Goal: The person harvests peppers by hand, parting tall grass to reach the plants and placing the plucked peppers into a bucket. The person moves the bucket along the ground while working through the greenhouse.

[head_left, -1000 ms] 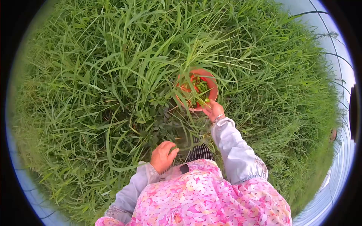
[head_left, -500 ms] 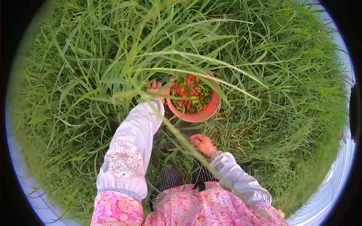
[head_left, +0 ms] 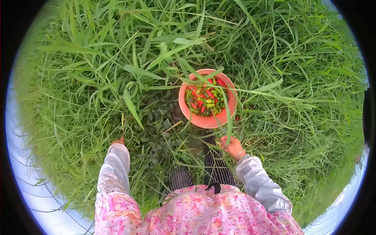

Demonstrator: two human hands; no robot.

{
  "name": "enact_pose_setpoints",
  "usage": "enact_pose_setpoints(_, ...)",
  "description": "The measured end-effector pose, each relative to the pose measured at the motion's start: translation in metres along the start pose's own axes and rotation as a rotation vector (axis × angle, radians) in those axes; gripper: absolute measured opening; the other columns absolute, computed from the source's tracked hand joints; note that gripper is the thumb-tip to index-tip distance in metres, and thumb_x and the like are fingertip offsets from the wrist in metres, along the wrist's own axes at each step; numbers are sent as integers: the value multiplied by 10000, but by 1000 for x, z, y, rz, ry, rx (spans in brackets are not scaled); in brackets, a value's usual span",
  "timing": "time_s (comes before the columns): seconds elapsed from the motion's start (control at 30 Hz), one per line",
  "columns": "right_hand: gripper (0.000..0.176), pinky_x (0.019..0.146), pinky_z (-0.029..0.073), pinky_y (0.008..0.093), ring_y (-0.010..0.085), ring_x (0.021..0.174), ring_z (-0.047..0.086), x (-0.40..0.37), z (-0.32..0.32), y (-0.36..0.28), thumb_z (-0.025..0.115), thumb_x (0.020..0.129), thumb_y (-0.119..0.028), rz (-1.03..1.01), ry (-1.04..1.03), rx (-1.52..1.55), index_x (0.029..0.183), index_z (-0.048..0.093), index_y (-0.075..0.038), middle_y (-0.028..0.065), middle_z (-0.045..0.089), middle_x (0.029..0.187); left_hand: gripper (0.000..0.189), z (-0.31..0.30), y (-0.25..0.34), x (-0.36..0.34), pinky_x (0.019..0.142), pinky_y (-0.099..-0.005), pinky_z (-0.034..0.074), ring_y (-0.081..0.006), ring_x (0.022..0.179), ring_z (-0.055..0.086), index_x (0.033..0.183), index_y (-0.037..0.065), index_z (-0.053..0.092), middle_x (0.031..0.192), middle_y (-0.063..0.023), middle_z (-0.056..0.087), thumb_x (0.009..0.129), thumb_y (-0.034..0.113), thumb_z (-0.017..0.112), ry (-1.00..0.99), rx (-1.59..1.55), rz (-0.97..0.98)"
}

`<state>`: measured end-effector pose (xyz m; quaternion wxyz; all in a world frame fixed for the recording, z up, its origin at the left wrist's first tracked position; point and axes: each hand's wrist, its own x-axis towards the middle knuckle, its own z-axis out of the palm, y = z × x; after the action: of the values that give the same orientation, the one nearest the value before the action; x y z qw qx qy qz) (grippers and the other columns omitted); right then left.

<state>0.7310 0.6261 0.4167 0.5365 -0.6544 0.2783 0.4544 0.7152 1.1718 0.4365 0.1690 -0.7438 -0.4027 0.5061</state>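
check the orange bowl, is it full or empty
Partly full. The orange bowl sits upright in the grass, and red and green chillies cover its bottom. The heap stays below the rim, with bare inner wall showing.

Worn on the head, one view only. Looked forward and steeply down through a round fisheye, black at the edges. Sat close above tall grass, filling the circle. Caught the pink floral top at 6 o'clock, left hand at 8, right hand at 4, orange bowl just off centre toward 1 o'clock.
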Motion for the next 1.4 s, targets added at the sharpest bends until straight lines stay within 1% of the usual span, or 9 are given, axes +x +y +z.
enact_pose_setpoints(0.33,209,569,463,246,122,655,582,2,-20,-46,528,820,-110,-87,-9,150,1002,577,-18,56,621,780,639,-58,7,-35,966,-429,351,-323,1166,440,1248,98,455,1280,-117,454,888,559,197,-219,-98,-46)
enact_pose_setpoints(0.67,168,609,464,227,130,698,572,24,19,-38,534,839,-110,-210,-116,49,973,565,-14,49,604,863,375,-20,22,22,840,-408,440,-258,1057,526,1176,182,516,1169,-78,519,890,380,376,55,317,166)
enact_pose_setpoints(0.77,205,627,469,254,137,738,575,29,15,-30,500,856,-139,-35,-134,334,1015,542,-16,66,597,901,285,-55,48,-3,830,-427,425,-235,1035,530,1067,147,589,1082,-65,557,851,293,473,326,537,517)
enact_pose_setpoints(0.93,251,639,465,266,127,759,572,20,3,-45,463,855,-139,35,34,15,1080,524,-44,57,593,938,225,-89,105,-35,859,-390,391,-241,1026,504,965,91,613,1003,-73,571,774,159,515,547,757,932)
enact_pose_setpoints(0.97,247,628,461,257,123,755,573,20,5,-45,466,852,-137,23,53,50,1073,531,-48,52,597,928,212,-127,109,-98,858,-396,393,-235,1014,509,919,70,615,1005,-87,566,732,104,520,561,549,999)
enact_pose_setpoints(1.13,229,589,457,224,106,718,581,17,17,-39,496,839,-133,15,146,198,1047,554,-56,36,621,867,131,-135,203,-111,750,-370,472,-284,867,569,765,47,605,855,-119,586,650,61,544,491,315,1551)
enact_pose_setpoints(1.2,226,591,464,229,105,711,583,15,29,-36,506,836,-129,42,150,221,1042,557,-53,37,624,858,108,-149,236,-106,816,-357,442,-253,866,554,743,65,608,837,-92,588,675,89,527,664,383,1564)
enact_pose_setpoints(1.3,200,566,457,224,102,691,583,11,46,-17,509,824,-101,27,121,249,1004,578,-50,35,628,832,301,-179,255,-92,980,-432,315,-323,1079,462,1062,37,588,1183,-135,511,813,118,442,702,596,1008)
enact_pose_setpoints(1.4,187,543,459,230,112,681,586,6,57,-4,498,818,-74,41,121,254,976,581,-21,58,625,813,348,-200,235,-33,1005,-492,218,-278,1154,419,1181,86,500,1204,-108,491,850,157,420,643,735,872)
